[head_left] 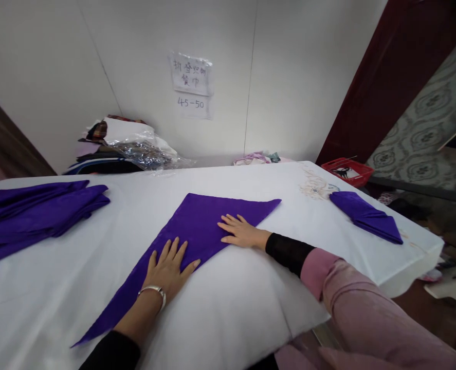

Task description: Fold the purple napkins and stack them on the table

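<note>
Purple cloth (200, 218) lies in a flat, pointed, roughly triangular shape on the white-covered surface (146, 200), one corner at 12 o'clock, tips near 8 and between 2 and 3. Left hand (167, 270) spread palm-down toward the 7 o'clock part; right hand (243, 232) spread on the 3 o'clock part by the near edge. Neither pinches. Pile of purple cloths (38, 216) at 9 o'clock; folded purple bundle (366, 218) at 3.

Step judged: smoothing. Good practice: light, even palm pressure, stroking outward toward both tips, one hand anchoring while the other sweeps; keep the near edge straight and avoid dragging the cloth askew. The 8 o'clock tip lies beyond the fingers and merits a check. Layer alignment underneath: cannot tell.
</note>
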`<state>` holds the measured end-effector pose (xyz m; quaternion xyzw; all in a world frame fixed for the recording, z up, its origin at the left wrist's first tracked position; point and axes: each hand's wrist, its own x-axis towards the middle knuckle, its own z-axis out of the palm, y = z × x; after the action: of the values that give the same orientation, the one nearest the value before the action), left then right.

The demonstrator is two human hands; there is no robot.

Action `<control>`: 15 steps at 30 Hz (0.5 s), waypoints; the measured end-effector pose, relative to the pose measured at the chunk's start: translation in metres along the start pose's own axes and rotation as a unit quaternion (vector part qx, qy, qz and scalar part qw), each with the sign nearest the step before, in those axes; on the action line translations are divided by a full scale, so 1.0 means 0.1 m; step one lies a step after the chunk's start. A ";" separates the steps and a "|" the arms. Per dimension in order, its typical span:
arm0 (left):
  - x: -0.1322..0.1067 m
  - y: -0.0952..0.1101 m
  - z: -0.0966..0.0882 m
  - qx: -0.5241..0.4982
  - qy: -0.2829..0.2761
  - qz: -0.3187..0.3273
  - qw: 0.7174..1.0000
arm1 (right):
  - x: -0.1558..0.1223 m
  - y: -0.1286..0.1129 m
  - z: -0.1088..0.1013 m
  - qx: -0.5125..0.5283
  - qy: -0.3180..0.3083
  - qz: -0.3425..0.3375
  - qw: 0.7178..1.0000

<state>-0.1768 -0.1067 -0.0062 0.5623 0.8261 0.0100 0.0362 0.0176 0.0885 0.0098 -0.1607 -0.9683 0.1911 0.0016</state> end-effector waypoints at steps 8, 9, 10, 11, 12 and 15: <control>0.00 -0.02 0.00 0.004 0.006 0.004 1.000 | -0.23 0.52 -0.16 -0.035 0.008 0.066 0.997; 0.00 -0.03 0.00 0.004 0.005 0.004 1.000 | -0.24 0.60 -0.18 -0.037 0.010 0.074 0.997; -0.01 -0.03 0.00 0.004 0.004 0.006 1.000 | -0.26 0.68 -0.21 -0.040 0.013 0.082 0.996; -0.01 -0.03 -0.01 0.003 0.006 0.008 1.000 | -0.27 0.75 -0.23 -0.043 0.017 0.088 0.995; -0.01 -0.03 -0.01 0.003 0.007 0.009 1.000 | -0.27 0.83 -0.25 -0.046 0.020 0.094 0.994; -0.02 -0.03 -0.01 0.006 0.010 0.009 1.000 | -0.29 1.05 -0.31 -0.052 0.031 0.104 0.993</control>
<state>-0.1791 -0.1099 -0.0051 0.5697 0.8214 0.0110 0.0247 0.0801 0.1831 0.0011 -0.2659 -0.9545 0.1348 0.0039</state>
